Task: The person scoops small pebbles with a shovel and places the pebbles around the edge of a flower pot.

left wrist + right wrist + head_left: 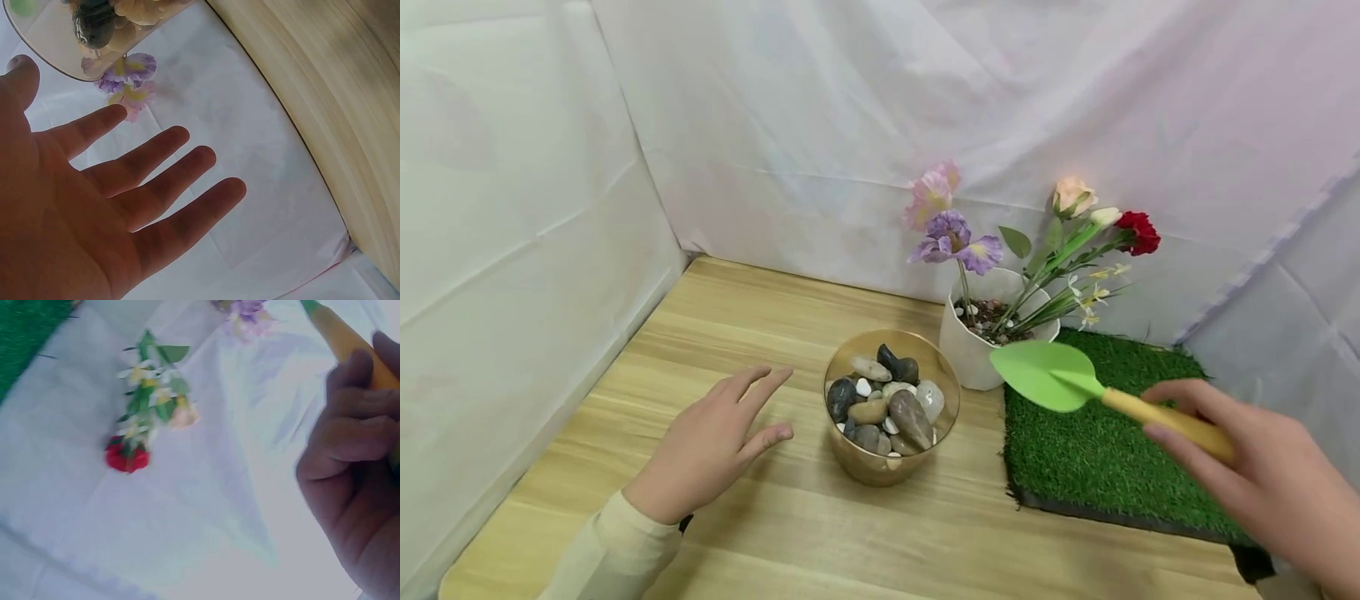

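My right hand (1262,467) grips the yellow handle of a small garden trowel (1048,377) with a green blade, held above the grass mat. In the right wrist view the fingers (350,434) curl round that handle. My left hand (715,442) is spread with nothing in it, left of an amber see-through bowl (880,471); the left wrist view shows its straight fingers (194,219). The bowl is filled with pebbles (912,421) in dark, brown and white tones. Behind it stands a white pot (966,354) with soil, small stones and artificial flowers (953,237).
A green artificial grass mat (1090,467) lies on the right of the wooden table (820,542). Red, peach and white blooms (1138,233) lean right out of the pot. White cloth (790,125) hangs behind the table and at both sides.
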Action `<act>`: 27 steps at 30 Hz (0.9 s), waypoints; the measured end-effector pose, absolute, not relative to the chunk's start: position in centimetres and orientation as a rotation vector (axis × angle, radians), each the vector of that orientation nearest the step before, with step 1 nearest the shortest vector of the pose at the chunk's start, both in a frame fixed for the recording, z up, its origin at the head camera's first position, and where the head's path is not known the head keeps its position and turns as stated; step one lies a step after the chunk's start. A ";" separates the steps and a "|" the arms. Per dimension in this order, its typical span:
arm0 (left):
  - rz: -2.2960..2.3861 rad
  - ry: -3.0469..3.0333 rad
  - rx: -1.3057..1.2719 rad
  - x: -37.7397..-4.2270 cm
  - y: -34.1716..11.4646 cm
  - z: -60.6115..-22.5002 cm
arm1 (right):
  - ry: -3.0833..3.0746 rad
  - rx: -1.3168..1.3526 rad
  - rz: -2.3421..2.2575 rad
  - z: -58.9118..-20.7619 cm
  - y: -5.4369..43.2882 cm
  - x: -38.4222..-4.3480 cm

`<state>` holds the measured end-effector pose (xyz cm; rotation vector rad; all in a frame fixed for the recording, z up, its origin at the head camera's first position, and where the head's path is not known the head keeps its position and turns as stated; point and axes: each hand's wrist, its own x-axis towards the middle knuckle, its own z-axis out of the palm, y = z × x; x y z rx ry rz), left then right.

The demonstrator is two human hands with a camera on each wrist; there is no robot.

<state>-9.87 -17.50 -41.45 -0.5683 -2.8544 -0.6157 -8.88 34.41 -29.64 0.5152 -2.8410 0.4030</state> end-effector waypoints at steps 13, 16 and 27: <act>-0.626 -2.856 -0.581 -9.6 -17.8 -41.8 | -2.532 1.097 0.224 -26.5 25.9 -15.0; -0.634 -2.857 -0.575 -9.7 -17.9 -41.9 | -2.556 1.136 0.101 -26.7 23.7 -15.8; -0.647 -2.873 -0.543 -9.6 -17.9 -42.2 | -2.495 1.238 -0.229 -28.4 18.6 -16.3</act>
